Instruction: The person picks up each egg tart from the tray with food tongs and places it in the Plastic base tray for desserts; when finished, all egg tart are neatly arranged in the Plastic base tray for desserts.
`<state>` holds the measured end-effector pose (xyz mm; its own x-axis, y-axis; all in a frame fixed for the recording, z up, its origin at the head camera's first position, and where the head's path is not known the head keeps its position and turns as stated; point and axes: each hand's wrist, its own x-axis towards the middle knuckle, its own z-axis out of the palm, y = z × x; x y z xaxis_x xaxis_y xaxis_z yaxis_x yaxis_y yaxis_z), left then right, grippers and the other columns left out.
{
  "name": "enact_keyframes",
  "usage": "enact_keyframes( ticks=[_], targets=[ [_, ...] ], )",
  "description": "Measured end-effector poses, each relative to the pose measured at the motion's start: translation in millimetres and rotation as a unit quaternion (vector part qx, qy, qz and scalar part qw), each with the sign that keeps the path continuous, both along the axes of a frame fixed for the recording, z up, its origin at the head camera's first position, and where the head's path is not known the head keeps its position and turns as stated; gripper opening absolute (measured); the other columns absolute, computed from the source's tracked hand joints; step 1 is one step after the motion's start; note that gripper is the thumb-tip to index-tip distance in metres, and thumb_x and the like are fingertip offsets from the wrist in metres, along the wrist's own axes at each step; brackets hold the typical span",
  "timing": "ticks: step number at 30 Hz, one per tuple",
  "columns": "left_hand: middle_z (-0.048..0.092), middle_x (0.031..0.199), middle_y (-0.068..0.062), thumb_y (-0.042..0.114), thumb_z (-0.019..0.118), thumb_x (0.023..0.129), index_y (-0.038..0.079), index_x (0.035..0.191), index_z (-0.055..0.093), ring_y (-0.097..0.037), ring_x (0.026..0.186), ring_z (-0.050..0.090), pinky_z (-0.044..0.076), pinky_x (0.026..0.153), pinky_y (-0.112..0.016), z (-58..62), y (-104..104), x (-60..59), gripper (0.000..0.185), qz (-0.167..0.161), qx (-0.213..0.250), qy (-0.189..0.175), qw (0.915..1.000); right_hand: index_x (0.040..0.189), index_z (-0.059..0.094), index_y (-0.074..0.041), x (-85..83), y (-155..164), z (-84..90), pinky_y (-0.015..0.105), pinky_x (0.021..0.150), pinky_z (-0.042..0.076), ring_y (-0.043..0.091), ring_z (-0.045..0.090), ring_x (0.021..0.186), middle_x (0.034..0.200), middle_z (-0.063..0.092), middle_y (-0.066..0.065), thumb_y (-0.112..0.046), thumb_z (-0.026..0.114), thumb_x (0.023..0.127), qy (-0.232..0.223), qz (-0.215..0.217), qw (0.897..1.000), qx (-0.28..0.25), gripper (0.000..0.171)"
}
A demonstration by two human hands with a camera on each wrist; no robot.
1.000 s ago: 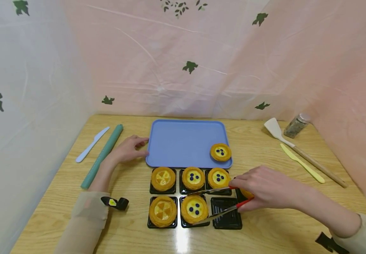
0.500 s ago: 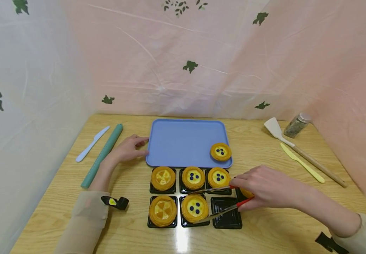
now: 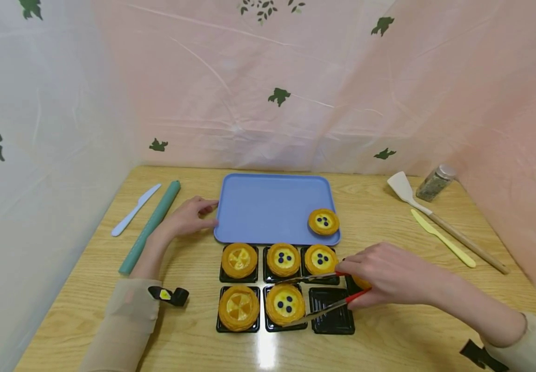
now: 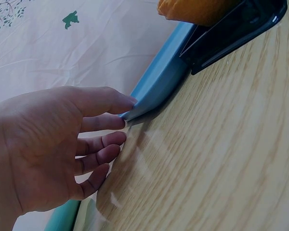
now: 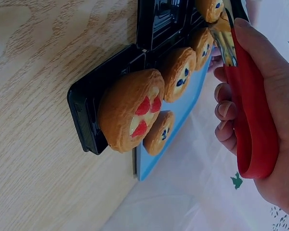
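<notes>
Two hands at work: left hand [image 3: 185, 219] rests relaxed fingers against the tray [image 3: 268, 206] edge, steadying it, while right hand [image 3: 388, 276] grips tongs [image 3: 316, 294] straddling the blueberry tart [image 3: 285, 304] in its front-row cup.

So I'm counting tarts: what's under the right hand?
In the head view the right hand covers most of a tart in a black holder. The right wrist view shows it: a tart with red topping. Whether the tongs touch anything stays unclear.
</notes>
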<state>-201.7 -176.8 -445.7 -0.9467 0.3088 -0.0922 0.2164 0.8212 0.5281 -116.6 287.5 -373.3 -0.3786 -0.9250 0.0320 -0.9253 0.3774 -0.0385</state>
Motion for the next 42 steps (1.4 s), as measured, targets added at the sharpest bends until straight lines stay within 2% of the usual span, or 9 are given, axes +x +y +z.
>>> enact_keyframes(
  ticks=[26, 35, 42],
  targets=[
    [0.061, 0.128, -0.023, 0.032, 0.07, 0.095, 0.003, 0.151, 0.05, -0.037, 0.119, 0.059, 0.048, 0.104, -0.053, 3.7, 0.2, 2.9, 0.066, -0.003, 0.005, 0.004, 1.0, 0.114, 0.071, -0.02, -0.4, -1.7, -3.2, 0.026, 0.065, 0.057, -0.002, 0.066, 0.076, 0.099, 0.078, -0.009, -0.063, 0.075, 0.084, -0.007, -0.012, 1.0, 0.006, 0.053],
    [0.061, 0.127, -0.023, 0.031, 0.07, 0.096, 0.002, 0.151, 0.05, -0.037, 0.119, 0.058, 0.048, 0.104, -0.053, 0.7, -0.3, 1.6, 0.066, -0.006, 0.003, 0.001, 1.0, 0.116, 0.072, -0.016, 0.1, -0.8, 1.1, 0.029, 0.067, 0.058, 0.003, 0.07, 0.079, 0.102, 0.079, -0.006, -0.062, 0.075, 0.085, -0.004, -0.011, 1.0, -0.003, 0.056],
    [0.061, 0.126, -0.023, 0.031, 0.07, 0.096, 0.002, 0.151, 0.05, -0.036, 0.117, 0.058, 0.048, 0.102, -0.053, 3.0, 0.7, 3.0, 0.066, -0.005, 0.002, 0.005, 1.0, 0.116, 0.073, -0.016, -1.1, 1.3, 9.1, 0.021, 0.061, 0.05, -0.003, 0.059, 0.07, 0.096, 0.077, -0.01, -0.058, 0.08, 0.081, -0.026, -0.025, 0.999, -0.035, 0.055]
  ],
)
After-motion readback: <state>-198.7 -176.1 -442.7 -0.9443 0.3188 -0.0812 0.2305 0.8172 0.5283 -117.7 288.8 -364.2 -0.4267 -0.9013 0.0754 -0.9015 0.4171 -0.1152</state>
